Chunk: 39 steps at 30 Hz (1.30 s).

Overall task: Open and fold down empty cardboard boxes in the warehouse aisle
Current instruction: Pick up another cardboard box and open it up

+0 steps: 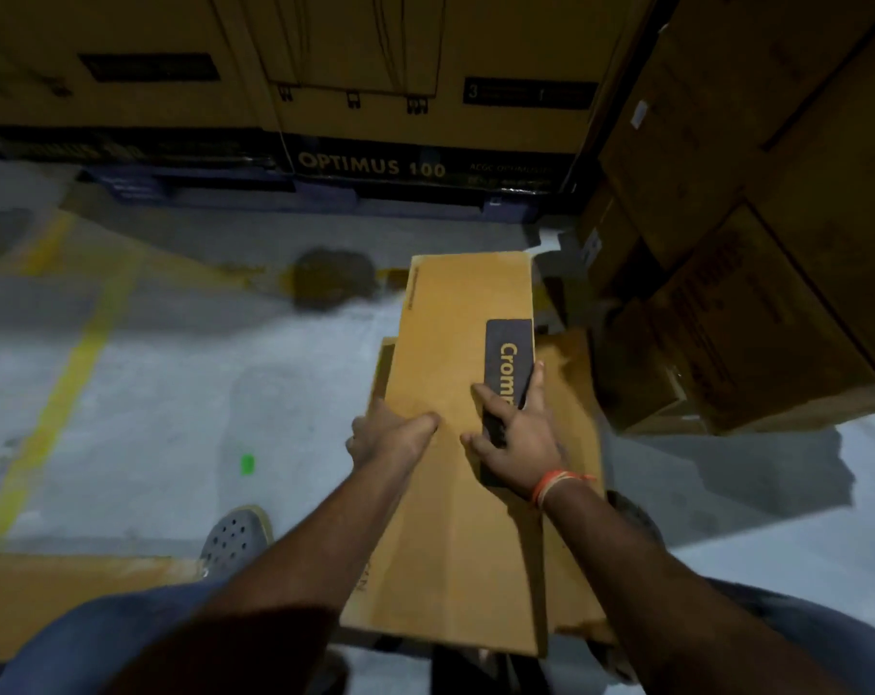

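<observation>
1. Long cardboard box [455,443] lies lengthwise over the person's lap, far end out over the aisle floor [174,393], near the stacked cartons [751,293] at right.
2. Left hand [390,436]: fingers curled over the box's left long edge, thumb on the top panel, gripping it.
3. Right hand [520,438]: fingers spread and fairly straight, pressing flat on the top panel beside the dark label [508,363], wrapped round nothing.
4. Handling, judged: empty, so light; stiff along panels, weak at creases; smooth face may slide.
5. Best hold: the long edges or flap seams, not mid-panel.
</observation>
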Motion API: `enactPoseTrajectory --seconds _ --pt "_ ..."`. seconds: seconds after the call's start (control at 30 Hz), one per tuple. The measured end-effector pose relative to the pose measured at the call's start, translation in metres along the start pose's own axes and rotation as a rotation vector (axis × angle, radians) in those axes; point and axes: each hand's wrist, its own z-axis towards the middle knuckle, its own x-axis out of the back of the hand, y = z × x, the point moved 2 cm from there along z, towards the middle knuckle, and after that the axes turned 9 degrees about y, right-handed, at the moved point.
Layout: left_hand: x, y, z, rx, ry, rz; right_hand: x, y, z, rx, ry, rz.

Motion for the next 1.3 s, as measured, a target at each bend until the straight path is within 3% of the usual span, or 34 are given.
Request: enactPoseTrajectory --seconds 0.1,0.17,0.23,0.3,0.4,0.57,0.73,1.0,1.13,1.3 --pt "0.057 -0.002 -0.025 -0.137 0.204 0.159 -0.014 -0.023 -0.003 0.071 -0.022 0.259" --pt "0.071 -0.008 -0.035 -0.305 0.239 0.137 -0.027 -0.03 -0.004 0.055 -0.027 0.289" --pt "0.063 -0.016 -0.033 -0.399 0.018 -0.003 -0.035 -0.029 -0.004 -0.02 -0.098 0.138" --pt "0.045 -0.026 -0.029 -0.437 -0.22 0.028 -0.035 -0.023 -0.008 -0.077 -0.17 0.045" --pt "0.028 -0.037 -0.023 -0.539 -0.244 0.25 -0.022 -0.016 -0.015 -0.036 -0.177 0.003" --pt "0.007 -0.036 -0.013 -0.525 -0.265 0.227 -0.019 -0.022 -0.015 0.112 -0.226 -0.116" --pt "-0.009 -0.041 -0.01 -0.515 -0.305 0.258 -0.051 -0.033 -0.015 0.176 -0.398 -0.009" --pt "-0.018 -0.064 0.007 -0.455 -0.345 0.385 -0.093 -0.032 -0.019 -0.172 -0.649 0.241" --pt "-0.018 -0.068 0.011 -0.444 -0.289 0.511 -0.092 -0.028 -0.018 -0.179 -0.62 0.104" --pt "-0.019 -0.07 0.022 -0.415 -0.252 0.498 -0.079 -0.051 -0.013 -0.152 -0.351 -0.117"
